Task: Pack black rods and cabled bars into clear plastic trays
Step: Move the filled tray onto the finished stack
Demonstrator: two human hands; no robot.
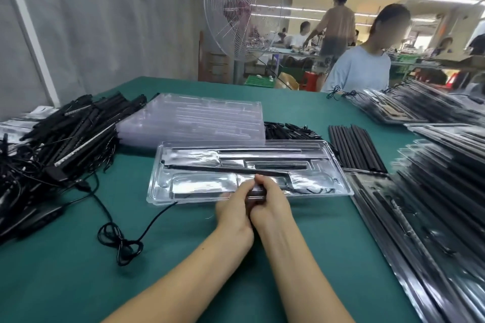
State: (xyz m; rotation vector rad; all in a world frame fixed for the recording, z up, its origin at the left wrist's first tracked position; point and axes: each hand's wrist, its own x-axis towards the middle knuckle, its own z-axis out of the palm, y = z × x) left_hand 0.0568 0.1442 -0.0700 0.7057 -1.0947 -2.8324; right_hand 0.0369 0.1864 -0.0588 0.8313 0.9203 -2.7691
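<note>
The green surface (301,257) is laid out as a packing line. Filled trays (433,204) pile up on the right, out of the way. On the left a heap of cabled bars (65,139) lies within reach as stock. At the far middle, a stack of empty trays (199,120) waits just behind the working tray (162,165), ready to be drawn forward. Loose black rods (354,147) lie just right of that tray, handy to pick from.

The working tray sits lengthwise across the near middle, so its moulded channels run left to right. One long rod (210,167) lies across its middle.

A cabled bar (194,194) lies along the nearest channel. The left grip (233,204) and right grip (271,204) touch each other at the tray's near edge. Both seem curled around the bar's middle, probably seating it, though blur hides the fingertips.

Its cable (147,225) trails off the near-left corner to a tied bundle on the surface, not yet tucked in.
</note>
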